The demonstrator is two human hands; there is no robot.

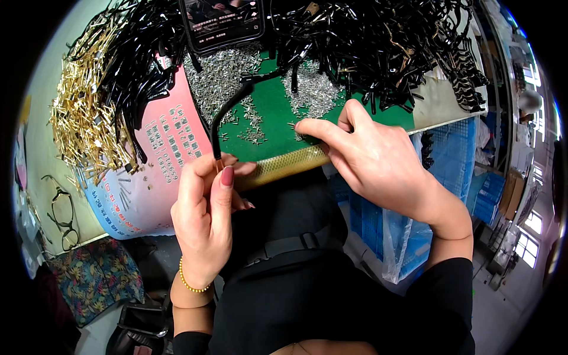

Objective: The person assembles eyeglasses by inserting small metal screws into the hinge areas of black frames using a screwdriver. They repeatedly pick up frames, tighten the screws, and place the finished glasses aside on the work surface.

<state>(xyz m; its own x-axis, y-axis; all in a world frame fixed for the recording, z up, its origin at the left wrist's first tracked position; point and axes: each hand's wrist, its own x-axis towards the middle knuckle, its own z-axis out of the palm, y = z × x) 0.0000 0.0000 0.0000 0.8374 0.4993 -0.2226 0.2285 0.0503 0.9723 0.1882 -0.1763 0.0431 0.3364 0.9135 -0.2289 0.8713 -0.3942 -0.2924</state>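
Observation:
My left hand [207, 219] pinches a black eyeglass temple [223, 115] by its copper-coloured end between thumb and fingers. The temple stands up from the grip, its curved tip bending right over the green mat [275, 109]. My right hand [378, 157] is bent, its fingertips drawn together at the near edge of a loose pile of small silver metal pins [313, 92]. Whether a pin sits between those fingertips is too small to tell. Another, larger spread of silver pins [222, 74] lies behind the temple.
Black temples [367, 47] heap along the back; gold metal parts [89, 100] pile at left. A phone [222, 23] stands at the back middle. A yellow mesh-covered roll [284, 168] lines the front edge. Glasses frames [62, 213] lie far left; blue crates [438, 160] stand right, below the table.

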